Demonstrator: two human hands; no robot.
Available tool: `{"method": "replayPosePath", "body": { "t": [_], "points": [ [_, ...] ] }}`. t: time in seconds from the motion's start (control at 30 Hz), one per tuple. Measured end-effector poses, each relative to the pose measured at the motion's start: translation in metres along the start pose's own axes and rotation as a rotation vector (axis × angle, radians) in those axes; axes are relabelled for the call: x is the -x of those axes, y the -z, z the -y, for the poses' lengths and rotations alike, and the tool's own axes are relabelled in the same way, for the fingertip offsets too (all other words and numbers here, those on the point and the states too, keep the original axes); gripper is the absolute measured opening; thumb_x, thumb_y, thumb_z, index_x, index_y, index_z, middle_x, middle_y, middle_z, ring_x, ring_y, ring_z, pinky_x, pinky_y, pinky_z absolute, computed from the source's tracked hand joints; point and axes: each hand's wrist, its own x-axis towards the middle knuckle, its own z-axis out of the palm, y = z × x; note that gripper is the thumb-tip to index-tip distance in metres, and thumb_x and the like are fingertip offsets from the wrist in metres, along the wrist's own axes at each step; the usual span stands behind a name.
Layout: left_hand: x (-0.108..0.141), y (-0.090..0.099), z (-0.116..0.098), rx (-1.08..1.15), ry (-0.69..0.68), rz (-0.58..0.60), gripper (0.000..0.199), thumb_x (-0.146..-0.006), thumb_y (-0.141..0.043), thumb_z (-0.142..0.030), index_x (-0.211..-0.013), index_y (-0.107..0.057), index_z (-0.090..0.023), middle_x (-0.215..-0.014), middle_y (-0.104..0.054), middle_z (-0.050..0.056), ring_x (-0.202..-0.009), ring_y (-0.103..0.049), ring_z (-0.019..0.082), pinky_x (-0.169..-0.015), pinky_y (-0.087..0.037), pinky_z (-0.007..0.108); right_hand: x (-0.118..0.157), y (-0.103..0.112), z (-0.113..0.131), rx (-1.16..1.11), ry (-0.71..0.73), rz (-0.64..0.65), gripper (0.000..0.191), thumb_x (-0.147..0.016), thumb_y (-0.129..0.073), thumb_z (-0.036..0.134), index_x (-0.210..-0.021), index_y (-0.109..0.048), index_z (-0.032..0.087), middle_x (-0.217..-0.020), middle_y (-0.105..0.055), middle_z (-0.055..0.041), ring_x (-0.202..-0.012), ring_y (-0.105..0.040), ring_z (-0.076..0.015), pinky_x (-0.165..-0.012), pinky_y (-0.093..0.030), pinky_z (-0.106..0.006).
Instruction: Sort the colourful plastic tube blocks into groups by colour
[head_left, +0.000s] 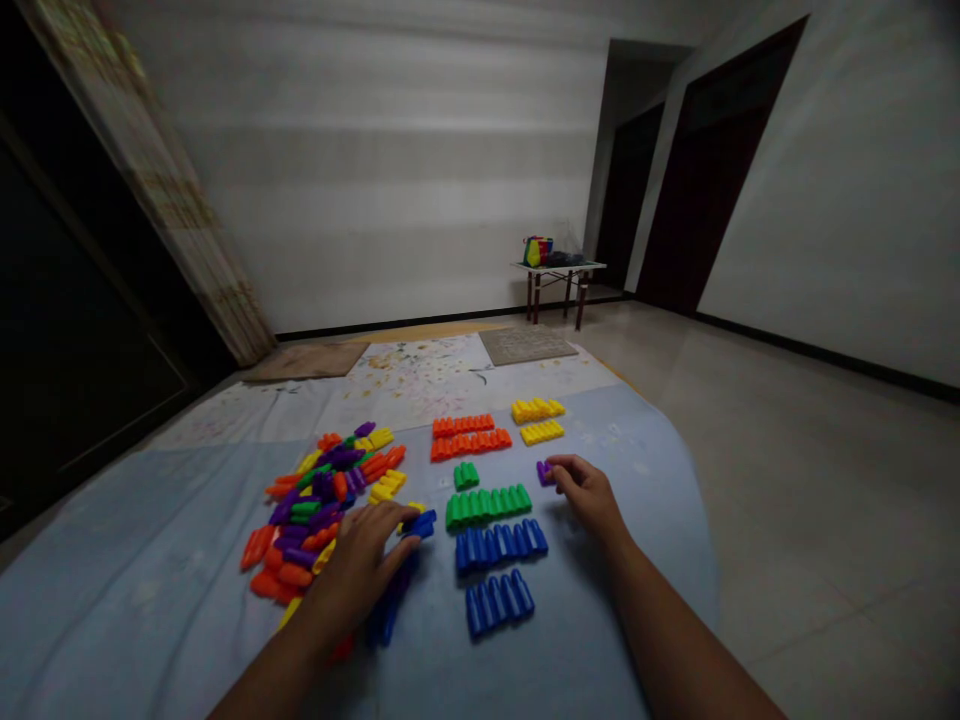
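Note:
My left hand [367, 550] is beside a mixed pile, its thumb and fingers closed around blue bullet-shaped plastic pieces [421, 524]. The loose pile [315, 510] holds orange, purple, yellow, green and blue pieces; my hand and forearm hide part of it. On the right, my right hand [589, 490] pinches small purple bullet-shaped pieces [543, 473] at the cloth. Between the hands lie sorted rows: orange [471, 440], yellow [540, 421], green [487, 506] and blue [501, 546]. A second blue row [499, 605] is nearest me, and a short green group [466, 476] sits behind the longer green row.
A pale blue cloth [630, 600] covers the rounded table. Farther back are a floral cloth [420, 375], a brown mat [307, 362] and a grey-beige mat [527, 346]. Near the wall stands a small folding table [559, 267] with a colourful object on it.

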Motion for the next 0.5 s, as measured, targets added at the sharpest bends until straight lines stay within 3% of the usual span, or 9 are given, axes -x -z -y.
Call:
{"method": "replayPosePath", "body": {
  "t": [0.23,0.5],
  "points": [
    [0.01,0.003,-0.022,-0.001,-0.146,0.032,0.033,-0.085,-0.046,-0.04,-0.114,-0.057,-0.028,-0.107,-0.06,0.004,-0.099,-0.057,0.017,-0.089,-0.048,0.034,0.001,-0.002,0.002,-0.02,-0.015,-0.009,0.032,-0.072,-0.059,0.042,-0.087,-0.065,0.015,-0.074,-0.068,-0.0076,-0.067,-0.061,-0.0183,-0.06,-0.046,-0.03],
    [-0.01,-0.01,-0.06,-0.075,-0.336,0.06,0.033,-0.084,-0.05,-0.026,-0.117,-0.054,-0.028,-0.111,-0.059,0.005,-0.102,-0.055,0.017,-0.089,-0.047,0.035,-0.002,-0.001,0.0,-0.043,-0.011,-0.018,0.03,-0.072,-0.059,0.04,-0.087,-0.064,0.014,-0.073,-0.068,-0.0071,-0.068,-0.062,-0.0179,-0.062,-0.047,-0.03]
  ]
}}
